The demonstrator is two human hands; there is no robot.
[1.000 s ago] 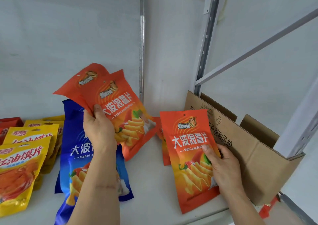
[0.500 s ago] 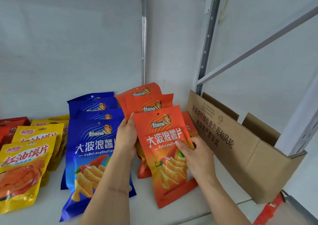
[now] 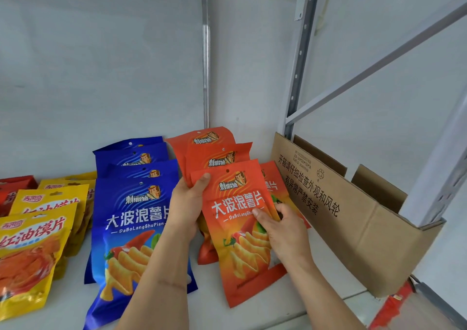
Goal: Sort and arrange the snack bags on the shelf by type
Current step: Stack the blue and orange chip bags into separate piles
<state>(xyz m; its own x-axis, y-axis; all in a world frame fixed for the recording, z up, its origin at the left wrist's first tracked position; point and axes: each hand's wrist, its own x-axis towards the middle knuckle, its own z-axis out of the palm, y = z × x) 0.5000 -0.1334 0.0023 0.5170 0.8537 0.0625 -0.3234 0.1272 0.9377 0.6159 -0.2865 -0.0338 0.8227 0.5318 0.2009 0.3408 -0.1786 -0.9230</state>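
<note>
Squaring the orange stack near the shelf's right end: my left hand [image 3: 188,203] and right hand [image 3: 283,231] both grip the front orange bag [image 3: 240,231]; next, level it beside the blue bags [image 3: 134,218].

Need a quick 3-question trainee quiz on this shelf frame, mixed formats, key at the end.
1. True or false: the blue chip bags stand to the right of the orange chip bags.
2. Multiple choice: what lies directly right of the orange stack? A) a cardboard box B) a glass jar C) a metal basket
3. Fill in: the left hand grips the orange stack at its ___ edge, while the right hand pinches the front bag.

Key: 1 false, the blue bags are on the left, with yellow bags further left; 2 A; 3 left.
</note>
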